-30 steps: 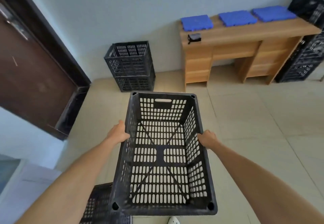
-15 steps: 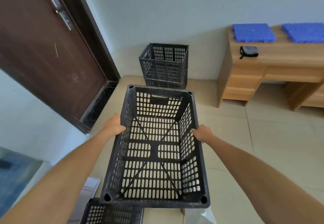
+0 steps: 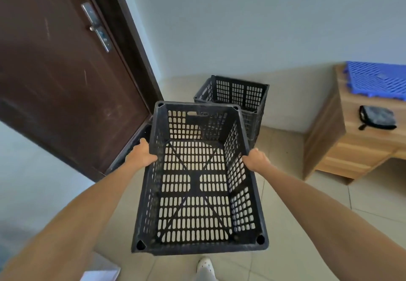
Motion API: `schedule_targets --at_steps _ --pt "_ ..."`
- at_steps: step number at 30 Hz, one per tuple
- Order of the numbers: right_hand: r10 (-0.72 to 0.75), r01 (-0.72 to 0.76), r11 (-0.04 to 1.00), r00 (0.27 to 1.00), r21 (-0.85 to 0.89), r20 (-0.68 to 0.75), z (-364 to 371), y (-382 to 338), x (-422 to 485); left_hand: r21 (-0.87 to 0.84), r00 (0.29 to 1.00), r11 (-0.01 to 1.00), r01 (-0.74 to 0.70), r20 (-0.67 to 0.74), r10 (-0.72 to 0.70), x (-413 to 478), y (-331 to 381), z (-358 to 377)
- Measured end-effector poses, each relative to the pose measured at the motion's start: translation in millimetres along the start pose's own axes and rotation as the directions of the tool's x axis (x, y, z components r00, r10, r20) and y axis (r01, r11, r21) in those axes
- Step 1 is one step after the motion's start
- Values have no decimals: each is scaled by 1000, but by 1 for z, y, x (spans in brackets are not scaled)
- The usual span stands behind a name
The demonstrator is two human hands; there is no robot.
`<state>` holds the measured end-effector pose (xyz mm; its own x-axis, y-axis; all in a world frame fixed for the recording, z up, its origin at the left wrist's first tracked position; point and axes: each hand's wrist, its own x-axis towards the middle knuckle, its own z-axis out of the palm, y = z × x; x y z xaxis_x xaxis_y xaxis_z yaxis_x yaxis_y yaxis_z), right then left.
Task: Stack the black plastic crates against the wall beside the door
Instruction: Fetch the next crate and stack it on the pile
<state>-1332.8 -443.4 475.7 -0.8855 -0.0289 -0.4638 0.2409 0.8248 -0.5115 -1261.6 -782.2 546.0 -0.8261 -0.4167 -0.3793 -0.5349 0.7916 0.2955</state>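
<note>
I carry an empty black plastic crate [image 3: 197, 179] with slotted walls and floor, held level in front of me above the tiled floor. My left hand [image 3: 142, 155] grips its left long wall, and my right hand [image 3: 256, 159] grips the right long wall. Just beyond the carried crate's far edge, a stack of black crates [image 3: 239, 98] stands on the floor against the pale wall, to the right of the dark brown door [image 3: 61, 71]. The carried crate hides the lower left part of that stack.
A wooden desk [image 3: 342, 146] stands at the right, with a blue slotted mat [image 3: 377, 80] and a small dark pouch [image 3: 376, 119] on top. The door frame's foot [image 3: 129, 146] is close to my left hand. My white shoe [image 3: 204, 264] shows below the crate.
I have walked closer to the stack by the door. The stack and door have grown larger, the desk has slid off to the right, and the crates on the floor behind me have left view.
</note>
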Motion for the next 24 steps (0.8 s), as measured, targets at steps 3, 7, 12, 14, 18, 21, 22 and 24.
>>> schedule_targets --at_steps 3,7,12,14,18,21,22,24 --pt "-4 4 1000 1000 -6 -29 -18 -26 59 -41 1000 999 -8 5 9 66 21 -14" --pt "58 -57 998 996 11 -71 -49 -61 135 -50 999 998 -39 34 41 158 58 -37" --pt "84 -87 996 990 -23 -111 -98 -90 221 12 994 995 -100 54 99 266 115 -60" --pt "97 -101 995 986 -23 -133 -116 -96 254 14 990 991 -129 50 129 305 140 -64" --pt "128 -129 992 981 4 -148 -150 -110 328 -15 988 989 -148 47 148 377 188 -67" --pt "90 -92 996 989 -13 -115 -179 -129 391 -26 992 993 -115 50 116 426 214 -69" --pt "61 -63 998 994 -28 -96 -188 -136 411 -31 994 995 -93 49 94 441 221 -71" --pt "12 -17 998 997 -65 -76 -206 -152 450 -56 997 997 -57 44 60 469 232 -74"
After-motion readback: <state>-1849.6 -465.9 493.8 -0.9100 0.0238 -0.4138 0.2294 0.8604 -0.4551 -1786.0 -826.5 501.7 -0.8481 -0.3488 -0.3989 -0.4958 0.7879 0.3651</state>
